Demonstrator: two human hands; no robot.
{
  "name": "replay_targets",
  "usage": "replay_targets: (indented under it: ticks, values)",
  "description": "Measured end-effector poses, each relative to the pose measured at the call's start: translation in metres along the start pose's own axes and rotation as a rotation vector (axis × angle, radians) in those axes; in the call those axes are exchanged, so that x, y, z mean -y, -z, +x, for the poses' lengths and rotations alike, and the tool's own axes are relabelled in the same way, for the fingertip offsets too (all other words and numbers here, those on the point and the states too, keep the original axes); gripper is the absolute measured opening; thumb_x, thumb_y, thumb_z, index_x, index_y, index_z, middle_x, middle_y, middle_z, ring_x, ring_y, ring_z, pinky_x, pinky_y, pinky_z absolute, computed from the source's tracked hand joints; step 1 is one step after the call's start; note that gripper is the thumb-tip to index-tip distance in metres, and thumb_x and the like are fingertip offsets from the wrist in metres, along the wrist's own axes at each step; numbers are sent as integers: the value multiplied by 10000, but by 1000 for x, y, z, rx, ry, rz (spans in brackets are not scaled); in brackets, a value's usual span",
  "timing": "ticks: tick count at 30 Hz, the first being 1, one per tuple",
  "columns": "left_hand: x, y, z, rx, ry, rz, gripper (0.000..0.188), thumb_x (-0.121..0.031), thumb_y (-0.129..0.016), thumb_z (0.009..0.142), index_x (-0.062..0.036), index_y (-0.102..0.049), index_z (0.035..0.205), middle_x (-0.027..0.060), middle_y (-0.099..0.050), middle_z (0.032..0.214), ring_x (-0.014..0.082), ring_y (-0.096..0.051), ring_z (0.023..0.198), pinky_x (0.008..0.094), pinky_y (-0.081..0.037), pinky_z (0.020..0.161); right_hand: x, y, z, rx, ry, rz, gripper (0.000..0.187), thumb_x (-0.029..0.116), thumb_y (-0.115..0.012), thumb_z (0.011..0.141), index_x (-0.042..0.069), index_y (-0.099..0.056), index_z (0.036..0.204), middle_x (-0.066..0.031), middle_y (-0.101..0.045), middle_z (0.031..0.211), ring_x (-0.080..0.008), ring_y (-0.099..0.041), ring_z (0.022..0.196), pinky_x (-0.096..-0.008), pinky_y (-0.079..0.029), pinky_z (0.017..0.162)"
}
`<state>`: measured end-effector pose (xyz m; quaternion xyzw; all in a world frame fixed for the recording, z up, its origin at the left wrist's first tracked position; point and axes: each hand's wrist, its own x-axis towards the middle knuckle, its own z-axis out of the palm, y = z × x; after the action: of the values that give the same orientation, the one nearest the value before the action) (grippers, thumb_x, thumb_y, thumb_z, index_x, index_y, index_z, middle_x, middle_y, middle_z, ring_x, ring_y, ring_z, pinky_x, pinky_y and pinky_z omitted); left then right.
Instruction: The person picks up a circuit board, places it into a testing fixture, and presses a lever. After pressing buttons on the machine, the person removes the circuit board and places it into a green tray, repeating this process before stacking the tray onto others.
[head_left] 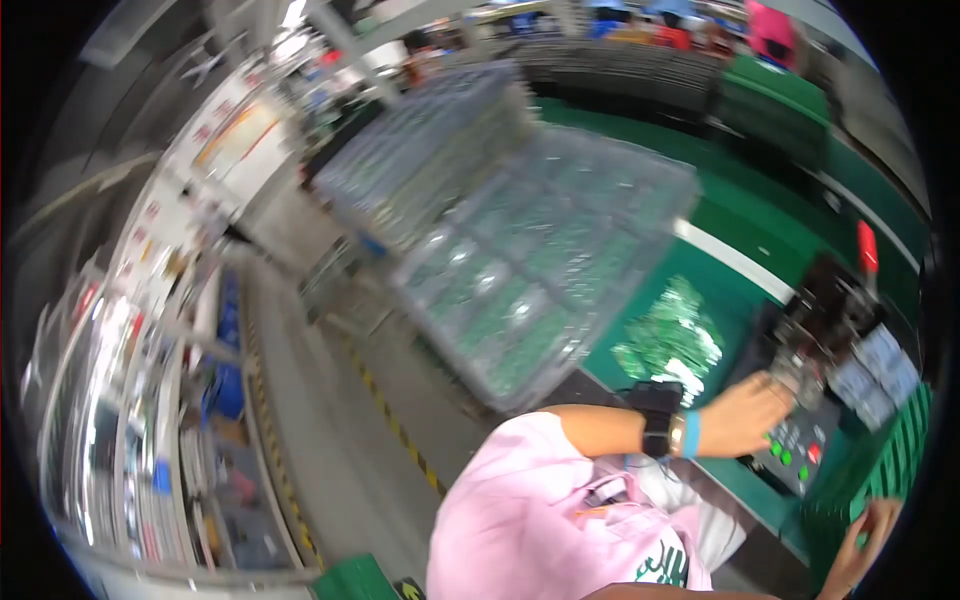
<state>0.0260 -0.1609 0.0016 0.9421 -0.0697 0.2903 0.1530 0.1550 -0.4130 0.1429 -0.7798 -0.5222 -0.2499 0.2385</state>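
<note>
My left hand (pixel 748 414), with a blue band and a dark device at its wrist, reaches over a small bench fixture (pixel 812 325) that has a red-tipped lever (pixel 867 248). Its fingers bend in against a clear part of the fixture, just above a dark control box (pixel 795 450) with green and red buttons. What they hold there is blurred. At the lower right, my right hand (pixel 868 545) is beside a green ribbed bin (pixel 868 470). The fingers are drawn together around a small bit of green that I cannot make out.
Shiny green pieces (pixel 672 338) lie heaped on the green bench. Left of them is a clear compartmented tray (pixel 540 250) with green pieces, beside a tall stack of similar trays (pixel 420 150). Pale blue blocks (pixel 875 375) stand right of the fixture. A green crate (pixel 775 95) sits farther back.
</note>
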Motion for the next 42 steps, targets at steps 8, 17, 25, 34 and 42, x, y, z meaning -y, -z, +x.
replay_targets:
  ticks: [8,17,25,34,42]
  values:
    - [8,21,-2,306,153,77,858,-602,-567,835,46,-404,1375,220,-373,1475,332,-351,1374,544,-284,1073,-142,18,17,-77,-431,112,203,-6,-592,876,-22,-591,1078,-64,-619,1021,-123,-586,950,-264,-473,843]
    - [-4,32,3,390,95,107,952,-677,-595,780,47,-410,1370,221,-339,1500,324,-293,1416,579,-268,1073,-323,-37,8,148,-586,-338,317,78,-581,818,0,-622,1123,-214,-642,1103,-376,-603,1049,-447,-478,928]
    - [-12,46,3,399,53,22,805,-596,-661,773,27,-541,1268,220,-467,1403,322,-422,1330,553,-314,1065,-282,-8,13,109,-523,-353,313,124,-563,888,-10,-595,1169,-204,-639,1145,-369,-584,1099,-425,-450,969]
    - [3,99,125,-543,-21,-50,590,-332,-752,745,-24,-610,1228,182,-569,1296,372,-536,1192,501,-397,996,-6,12,14,352,-63,1,372,112,-663,823,76,-592,1185,-114,-568,1287,-303,-535,1200,-533,-339,1064]
    - [0,68,13,-389,-244,-262,282,-194,-672,789,-62,-715,1034,129,-676,1077,353,-616,1055,457,-411,1015,45,-43,-41,333,-12,260,420,106,-701,769,67,-594,1173,-130,-541,1319,-326,-534,1190,-554,-373,1031]
